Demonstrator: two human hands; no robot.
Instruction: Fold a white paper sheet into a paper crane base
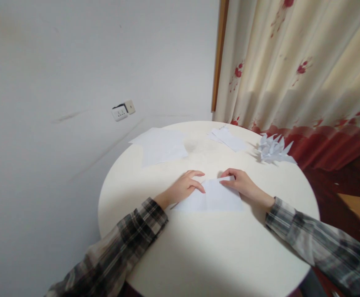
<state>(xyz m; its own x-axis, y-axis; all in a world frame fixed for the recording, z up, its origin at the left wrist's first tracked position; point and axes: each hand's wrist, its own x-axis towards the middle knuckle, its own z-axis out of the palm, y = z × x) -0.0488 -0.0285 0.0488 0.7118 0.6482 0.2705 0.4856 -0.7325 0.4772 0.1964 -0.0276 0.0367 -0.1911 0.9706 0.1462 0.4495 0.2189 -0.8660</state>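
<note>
— Where's the paper sheet (218, 201)?
— Flat on the counter (217, 251), between the hands. The left hand (184, 187) is relaxed, fingers spread over the sheet's left side. The right hand (241, 183) seems to pinch its far right edge between thumb and finger.
— How would it handle?
— Almost weightless, I'd say: thin, bendy, quick to slide or crease. I'd take it by an edge, lightly, with the other palm flat to steady it.
— And beyond the sheet?
— Pointed folded-paper pieces (272, 148) to its right, probably easy to crush, so lift them from low down. Larger sheets (164, 146) lie beyond it to the left, and small paper slips (229, 138) farther off, slightly right.
</note>
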